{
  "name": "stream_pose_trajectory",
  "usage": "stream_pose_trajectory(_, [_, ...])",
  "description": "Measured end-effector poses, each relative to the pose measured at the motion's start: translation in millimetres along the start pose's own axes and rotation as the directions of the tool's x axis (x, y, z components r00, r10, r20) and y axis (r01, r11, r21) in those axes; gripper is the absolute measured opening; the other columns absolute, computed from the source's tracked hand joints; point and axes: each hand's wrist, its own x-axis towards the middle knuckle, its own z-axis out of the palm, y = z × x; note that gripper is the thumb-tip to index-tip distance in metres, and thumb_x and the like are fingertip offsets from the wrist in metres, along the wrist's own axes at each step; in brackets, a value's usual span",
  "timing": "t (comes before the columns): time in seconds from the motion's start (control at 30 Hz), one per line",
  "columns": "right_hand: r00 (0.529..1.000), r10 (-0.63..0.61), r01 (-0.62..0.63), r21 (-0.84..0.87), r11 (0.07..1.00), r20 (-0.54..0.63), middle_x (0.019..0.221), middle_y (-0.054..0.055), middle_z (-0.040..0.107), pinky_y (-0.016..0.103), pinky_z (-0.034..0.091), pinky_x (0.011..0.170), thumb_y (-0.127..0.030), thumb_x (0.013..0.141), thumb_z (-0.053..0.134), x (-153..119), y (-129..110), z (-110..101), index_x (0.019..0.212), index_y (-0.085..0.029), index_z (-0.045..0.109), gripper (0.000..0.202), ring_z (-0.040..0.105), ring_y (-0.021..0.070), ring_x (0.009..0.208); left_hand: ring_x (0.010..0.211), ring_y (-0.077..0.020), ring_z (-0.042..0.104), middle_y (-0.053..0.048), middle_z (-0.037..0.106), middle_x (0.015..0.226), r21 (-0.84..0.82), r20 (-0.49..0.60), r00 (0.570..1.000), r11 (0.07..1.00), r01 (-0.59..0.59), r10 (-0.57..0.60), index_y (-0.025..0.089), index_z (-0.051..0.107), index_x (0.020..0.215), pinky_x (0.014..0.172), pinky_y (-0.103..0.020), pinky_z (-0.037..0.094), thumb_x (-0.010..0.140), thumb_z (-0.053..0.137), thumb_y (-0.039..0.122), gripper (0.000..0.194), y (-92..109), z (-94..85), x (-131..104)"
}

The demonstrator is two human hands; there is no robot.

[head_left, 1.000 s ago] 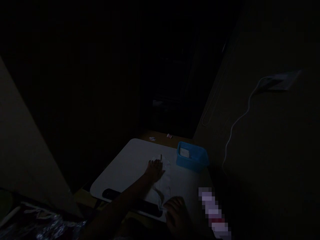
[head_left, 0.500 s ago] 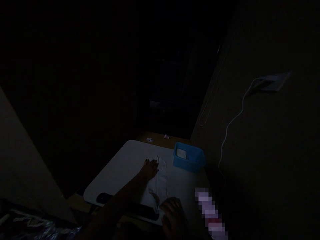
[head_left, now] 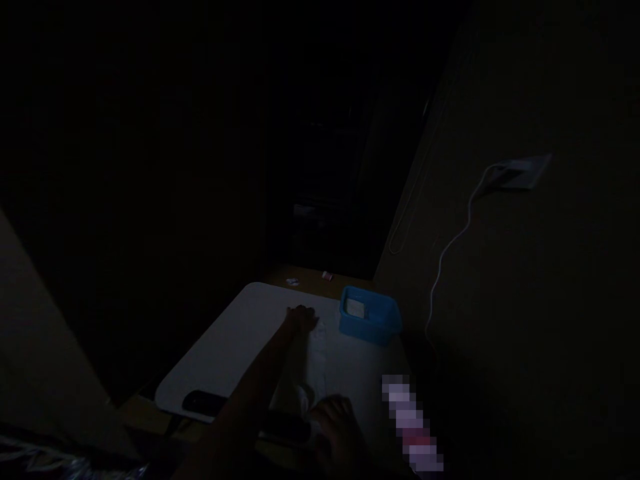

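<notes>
A narrow white cloth [head_left: 316,357] lies lengthwise on a white-topped low table [head_left: 235,333]. My left hand [head_left: 301,320] is at its far end, knuckles raised and fingers bent down onto the cloth, apparently gripping its edge; the fingertips are hidden. At the near end, my right hand [head_left: 337,423] is closed, with thumb and fingers on the cloth's near corner. The cloth is raised in a small fold beside the right thumb. The dim light hides fine detail.
A blue plastic basket [head_left: 370,330] with a pale block-like item [head_left: 355,307] stands at the table's right. Two small items, one pinkish [head_left: 327,275], lie beyond the table. A white cable [head_left: 440,263] hangs from a wall socket [head_left: 523,172]. A pixelated strip [head_left: 413,427] shows lower right.
My left hand has gone from lying flat with spread fingers to bent fingers at the far end. The cloth's visible strip looks narrower. The view has shifted slightly.
</notes>
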Motion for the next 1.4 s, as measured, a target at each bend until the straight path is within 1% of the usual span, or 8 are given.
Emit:
stream_pose_trajectory(0.13, [0.999, 0.032, -0.032, 0.012, 0.999, 0.029, 0.102, 0.002, 0.055, 0.034, 0.032, 0.085, -0.012, 0.062, 0.045, 0, -4, -4, 0.104, -0.024, 0.051, 0.044, 0.044, 0.0198, 0.096, 0.093, -0.0187, 0.052, -0.008, 0.053, 0.108, -0.022, -0.003, 1.000, 0.999, 0.030, -0.030, 0.016, 0.050, 0.108, 0.078, -0.039, 0.044, 0.086, 0.043, 0.030, 0.028, -4, -10.7, -10])
stream_pose_trajectory(0.27, [0.997, 0.064, -0.065, 0.014, 0.998, 0.038, 0.103, 0.000, 0.056, 0.033, 0.032, 0.087, -0.010, 0.063, 0.045, -2, -5, -6, 0.104, -0.026, 0.052, 0.044, 0.043, 0.0188, 0.098, 0.102, -0.0236, 0.048, -0.013, 0.053, 0.111, -0.033, -0.017, 0.997, 0.997, 0.071, -0.072, 0.013, 0.050, 0.110, 0.082, -0.040, 0.039, 0.083, 0.040, 0.025, 0.032, -10, -24.2, -57])
stream_pose_trajectory(0.43, [0.996, 0.076, -0.076, -0.014, 0.997, -0.049, 0.097, 0.001, 0.058, 0.034, 0.035, 0.084, -0.006, 0.063, 0.045, -4, 6, 8, 0.102, -0.026, 0.054, 0.044, 0.046, 0.0191, 0.094, 0.108, -0.0174, 0.045, -0.003, 0.052, 0.119, -0.339, 0.074, 0.951, 0.904, -0.260, 0.301, 0.024, 0.040, 0.122, 0.093, -0.033, 0.032, 0.074, 0.042, 0.015, 0.050, 5, -38.2, -142])
stream_pose_trajectory(0.6, [0.983, 0.147, -0.154, -0.052, 0.987, -0.112, 0.088, 0.002, 0.058, 0.031, 0.037, 0.079, -0.003, 0.065, 0.044, -2, 16, 16, 0.091, -0.025, 0.059, 0.038, 0.048, 0.0177, 0.088, 0.110, -0.0176, 0.043, -0.002, 0.051, 0.119, -0.321, 0.145, 0.951, 0.922, -0.216, 0.273, 0.027, 0.039, 0.122, 0.097, -0.039, 0.026, 0.070, 0.041, 0.007, 0.056, 14, -43.0, -179])
stream_pose_trajectory(0.77, [0.986, 0.122, -0.134, -0.108, 0.985, -0.111, 0.081, 0.000, 0.058, 0.034, 0.032, 0.081, -0.002, 0.062, 0.045, -5, 12, 14, 0.077, -0.023, 0.060, 0.030, 0.046, 0.0175, 0.086, 0.102, -0.0210, 0.049, -0.007, 0.055, 0.113, -0.186, 0.129, 0.958, 0.955, -0.232, 0.258, 0.024, 0.056, 0.104, 0.085, -0.038, 0.037, 0.079, 0.041, 0.015, 0.030, 12, -34.6, -181])
stream_pose_trajectory(0.93, [0.990, 0.118, -0.131, -0.187, 0.974, -0.082, 0.080, 0.000, 0.055, 0.037, 0.028, 0.083, -0.009, 0.061, 0.049, -8, 6, 0, 0.068, -0.022, 0.057, 0.016, 0.044, 0.0185, 0.087, 0.103, -0.0194, 0.048, -0.007, 0.053, 0.115, -0.200, 0.082, 0.964, 0.952, -0.233, 0.253, 0.024, 0.050, 0.113, 0.084, -0.033, 0.039, 0.080, 0.041, 0.014, 0.036, 1, -30.0, -180])
stream_pose_trajectory(1.07, [0.995, 0.093, -0.097, -0.232, 0.968, -0.029, 0.080, 0.001, 0.058, 0.039, 0.028, 0.086, -0.011, 0.062, 0.048, -14, 13, -15, 0.068, -0.021, 0.058, 0.015, 0.046, 0.0190, 0.086, 0.106, -0.0196, 0.045, -0.006, 0.048, 0.122, -0.121, 0.083, 0.957, 0.956, -0.268, 0.279, 0.026, 0.043, 0.120, 0.086, -0.035, 0.037, 0.083, 0.036, 0.014, 0.040, -16, -35.1, -158])
stream_pose_trajectory(1.4, [0.970, 0.025, -0.117, -0.377, 0.919, -0.240, 0.111, 0.009, 0.055, 0.043, 0.035, 0.088, -0.017, 0.066, 0.047, -51, 64, -11, 0.110, -0.016, 0.052, 0.044, 0.045, 0.0260, 0.104, 0.101, -0.0195, 0.046, -0.007, 0.053, 0.114, 0.038, 0.234, 0.901, 0.923, -0.384, 0.365, 0.023, 0.054, 0.105, 0.083, -0.034, 0.032, 0.086, 0.037, 0.017, 0.026, -22, -17.9, -88])
